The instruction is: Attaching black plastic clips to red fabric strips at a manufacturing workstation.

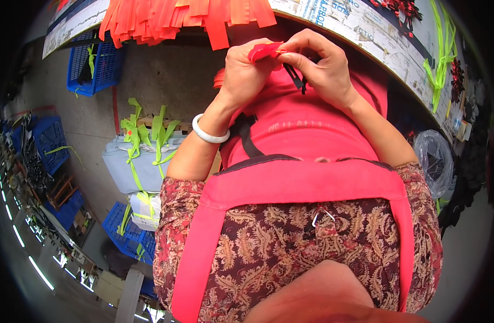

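Note:
My left hand [244,75] is closed on a folded red fabric strip [264,52], held above my lap near the table edge. Against it on the right, my right hand [326,67] pinches the strip's end between thumb and fingertips. Under those right fingers hangs a slim black two-pronged tool [294,76] that looks like thread snips; its upper part is hidden in the hand. A pink apron [306,116] covers my front below both hands.
Orange-red strips [166,21] hang in a thick row over the table edge [360,40]. Neon yellow-green ties [443,54] drape at the right. To the left stand a blue crate [96,67] and a tied grey bundle [120,164]. A clear plastic bag [434,159] is at the right.

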{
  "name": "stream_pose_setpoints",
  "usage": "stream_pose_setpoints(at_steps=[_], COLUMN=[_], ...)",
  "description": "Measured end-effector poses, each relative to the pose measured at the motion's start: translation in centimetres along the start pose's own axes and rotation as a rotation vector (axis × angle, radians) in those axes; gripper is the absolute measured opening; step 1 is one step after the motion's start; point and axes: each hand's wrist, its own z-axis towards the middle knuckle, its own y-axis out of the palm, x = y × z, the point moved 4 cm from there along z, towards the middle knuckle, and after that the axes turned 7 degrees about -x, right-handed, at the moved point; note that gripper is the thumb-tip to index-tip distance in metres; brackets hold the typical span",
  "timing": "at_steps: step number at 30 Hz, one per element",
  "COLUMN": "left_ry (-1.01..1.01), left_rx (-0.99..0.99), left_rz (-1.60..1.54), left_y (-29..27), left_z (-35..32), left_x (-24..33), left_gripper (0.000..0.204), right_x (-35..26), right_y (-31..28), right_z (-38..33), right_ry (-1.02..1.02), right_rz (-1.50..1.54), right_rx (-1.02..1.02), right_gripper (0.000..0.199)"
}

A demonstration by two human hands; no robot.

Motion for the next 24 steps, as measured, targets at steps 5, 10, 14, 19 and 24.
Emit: stream_pose_setpoints(at_steps=[5, 10, 14, 19, 24], left_ry=[0.05, 0.055, -0.355, -0.396, -0.585], left_rx=[0.005, -0.013, -0.098, -0.045, -0.054], left_rz=[0.067, 0.158, -0.235, -0.531, -0.978], left_y=[0.6, 1.3, 1.7, 4.6, 7.4], left_z=[-0.4, 1.3, 2.9, 5.5, 8.5], left_x=[-0.2, 0.9, -1.7, -3.8, -9.6], left_gripper=[0.01, 0.01, 0.012, 0.018, 0.016], right_x=[0.4, 1.1, 3.2, 5.9, 7.9], right_y=[0.0, -1.5, -3.6, -6.2, -9.0], right_z=[-0.9, -0.6, -0.9, -1.7, -0.6], right_ry=[0.026, 0.105, 0.324, 0.417, 0.416], right_rz=[-0.005, 0.137, 0.214, 0.337, -0.099], right_rx=[-0.004, 0.043, 0.057, 0.193, 0.216], right_gripper=[0.011, 0.011, 0.014, 0.014, 0.014])
